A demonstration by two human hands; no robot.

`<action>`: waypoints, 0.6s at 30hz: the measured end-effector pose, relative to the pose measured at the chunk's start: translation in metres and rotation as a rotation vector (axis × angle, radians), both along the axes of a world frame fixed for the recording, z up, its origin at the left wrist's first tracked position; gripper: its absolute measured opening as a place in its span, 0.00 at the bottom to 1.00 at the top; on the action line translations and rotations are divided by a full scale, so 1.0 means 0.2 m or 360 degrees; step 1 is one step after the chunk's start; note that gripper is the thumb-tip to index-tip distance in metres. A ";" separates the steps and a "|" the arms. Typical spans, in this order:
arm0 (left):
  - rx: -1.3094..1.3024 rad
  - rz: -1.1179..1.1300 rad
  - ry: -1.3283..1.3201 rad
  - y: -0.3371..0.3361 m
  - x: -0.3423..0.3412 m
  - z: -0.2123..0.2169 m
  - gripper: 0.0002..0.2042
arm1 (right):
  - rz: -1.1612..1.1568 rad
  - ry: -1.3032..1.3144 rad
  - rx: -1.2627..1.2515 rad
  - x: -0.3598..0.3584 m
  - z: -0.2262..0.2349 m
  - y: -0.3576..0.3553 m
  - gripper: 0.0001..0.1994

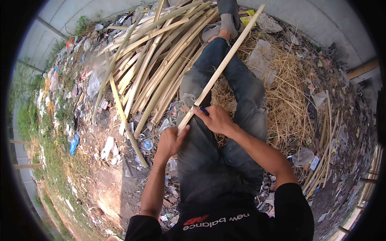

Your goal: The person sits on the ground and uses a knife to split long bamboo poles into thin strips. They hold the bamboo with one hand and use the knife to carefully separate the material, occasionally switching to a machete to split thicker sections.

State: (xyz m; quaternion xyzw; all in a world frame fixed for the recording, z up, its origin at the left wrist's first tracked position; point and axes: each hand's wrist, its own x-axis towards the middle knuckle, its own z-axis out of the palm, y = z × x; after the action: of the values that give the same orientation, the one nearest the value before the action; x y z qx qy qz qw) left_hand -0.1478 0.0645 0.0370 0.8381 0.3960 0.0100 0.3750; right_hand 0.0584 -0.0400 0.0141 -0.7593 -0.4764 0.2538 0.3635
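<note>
A long pale bamboo strip (230, 57) slants across my legs, from my left thigh up past my feet to the far right. My left hand (170, 141) is closed around its near end, thumb lying along the strip. My right hand (217, 120) grips a knife with a blue handle (204, 111). The knife's dark blade meets the strip just ahead of my left hand; most of the handle is hidden in my fingers. My right thumb lies against the strip beside the blade.
Split bamboo strips (161, 68) lie heaped at the far left, near my feet. Straw-like shavings (293, 92) spread right of my legs, with several thin strips (327, 140) beyond. Litter covers the ground. A grey wall (329, 24) rises at the back.
</note>
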 end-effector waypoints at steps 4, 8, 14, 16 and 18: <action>-0.0039 0.0004 -0.0018 0.00 0.01 0.01 0.34 | 0.0280 0.0645 -0.0138 0.04 -0.02 -0.01 0.36; -0.0043 0.0023 -0.0022 0.00 0.00 0.01 0.34 | 0.0199 0.0656 -0.0135 0.14 0.00 -0.04 0.34; 0.0174 0.0081 0.0070 -0.05 0.01 -0.01 0.35 | -0.0548 -0.0353 -0.0014 0.51 0.11 0.00 0.28; 0.0232 0.0087 0.0104 -0.06 0.01 -0.01 0.35 | -0.0632 -0.0486 -0.0105 0.55 0.12 0.01 0.27; 0.0245 0.0095 0.0128 -0.06 0.02 -0.01 0.35 | -0.0453 -0.0407 -0.0160 0.45 0.11 -0.01 0.26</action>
State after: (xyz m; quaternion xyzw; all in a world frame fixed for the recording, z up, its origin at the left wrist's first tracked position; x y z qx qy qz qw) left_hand -0.1442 0.0518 0.0345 0.8520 0.4336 0.0180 0.2928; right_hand 0.1493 -0.0419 0.0352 -0.8622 -0.3933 0.1246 0.2939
